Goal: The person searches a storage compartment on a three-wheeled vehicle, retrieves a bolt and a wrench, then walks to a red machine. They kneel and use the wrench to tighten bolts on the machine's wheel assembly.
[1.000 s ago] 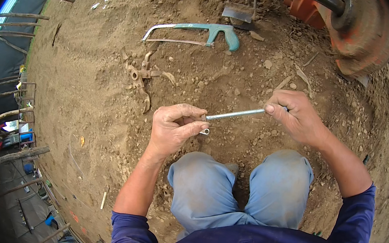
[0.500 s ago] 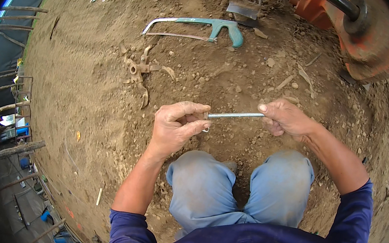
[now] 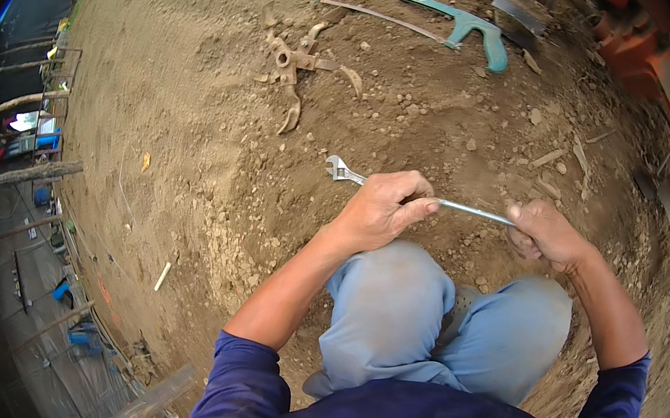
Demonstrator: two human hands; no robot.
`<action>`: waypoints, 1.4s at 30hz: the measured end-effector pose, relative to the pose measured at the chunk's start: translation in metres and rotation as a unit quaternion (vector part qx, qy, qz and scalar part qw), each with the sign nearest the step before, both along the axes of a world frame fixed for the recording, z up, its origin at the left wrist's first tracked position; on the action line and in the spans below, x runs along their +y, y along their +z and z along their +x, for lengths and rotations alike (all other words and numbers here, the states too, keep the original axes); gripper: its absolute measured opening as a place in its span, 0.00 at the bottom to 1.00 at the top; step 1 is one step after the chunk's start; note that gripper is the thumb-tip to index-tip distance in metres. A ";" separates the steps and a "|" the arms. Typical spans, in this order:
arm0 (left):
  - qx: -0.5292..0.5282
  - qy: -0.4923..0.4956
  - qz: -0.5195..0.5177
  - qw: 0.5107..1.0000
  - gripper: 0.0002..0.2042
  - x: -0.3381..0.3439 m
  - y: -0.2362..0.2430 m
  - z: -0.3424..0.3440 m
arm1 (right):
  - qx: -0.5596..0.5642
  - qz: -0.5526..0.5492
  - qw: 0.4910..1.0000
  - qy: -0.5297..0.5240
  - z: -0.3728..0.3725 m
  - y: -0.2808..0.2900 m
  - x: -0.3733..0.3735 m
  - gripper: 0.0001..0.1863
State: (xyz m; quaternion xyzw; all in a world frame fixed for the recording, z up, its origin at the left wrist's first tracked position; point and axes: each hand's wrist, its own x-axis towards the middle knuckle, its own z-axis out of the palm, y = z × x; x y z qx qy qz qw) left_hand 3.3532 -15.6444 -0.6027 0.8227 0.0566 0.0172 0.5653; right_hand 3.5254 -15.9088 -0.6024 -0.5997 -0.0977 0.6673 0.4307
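over crumbly soil (image 3: 217, 139), left hand (image 3: 384, 205) clasping notch-headed silvery wrench (image 3: 342, 171); both hands (image 3: 549, 235) gripping slim smooth metal rod (image 3: 474, 212).

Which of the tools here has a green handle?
The hacksaw lying on the soil; the adjustable wrench in the left hand shows only silvery metal.

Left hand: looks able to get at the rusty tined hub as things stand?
Probably yes, with a stretch: only soil shows between the left hand and the rusty tined hub. The adjustable wrench in its grip would likely hinder grasping.
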 end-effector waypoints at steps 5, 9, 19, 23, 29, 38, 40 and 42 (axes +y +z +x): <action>0.066 -0.020 -0.068 0.995 0.23 0.022 -0.021 -0.006 | -0.212 0.050 0.970 0.112 -0.002 0.000 0.014 0.29; 0.207 0.002 -0.255 0.944 0.27 0.019 -0.033 -0.010 | -0.607 0.211 0.752 0.149 -0.005 0.003 0.026 0.24; 0.152 -0.027 -0.212 0.965 0.25 0.019 -0.045 -0.021 | -0.311 0.071 0.929 0.190 0.008 -0.010 0.032 0.25; 0.129 0.013 -0.200 0.971 0.25 0.033 -0.052 -0.033 | -0.230 -0.006 0.951 0.206 -0.001 -0.018 0.049 0.25; 0.346 0.081 -0.469 0.808 0.26 0.028 -0.062 -0.049 | -0.650 0.295 0.670 0.206 -0.009 -0.022 0.068 0.22; 0.265 0.120 0.136 0.947 0.21 0.100 -0.076 -0.084 | -0.428 0.155 0.885 0.098 -0.003 -0.036 0.066 0.21; 0.289 0.120 0.294 0.903 0.20 0.121 -0.077 -0.087 | -0.409 0.141 0.897 0.089 -0.004 -0.038 0.061 0.22; 0.337 0.102 0.389 0.851 0.15 0.135 -0.078 -0.087 | -0.386 0.121 0.911 0.088 -0.005 -0.039 0.057 0.22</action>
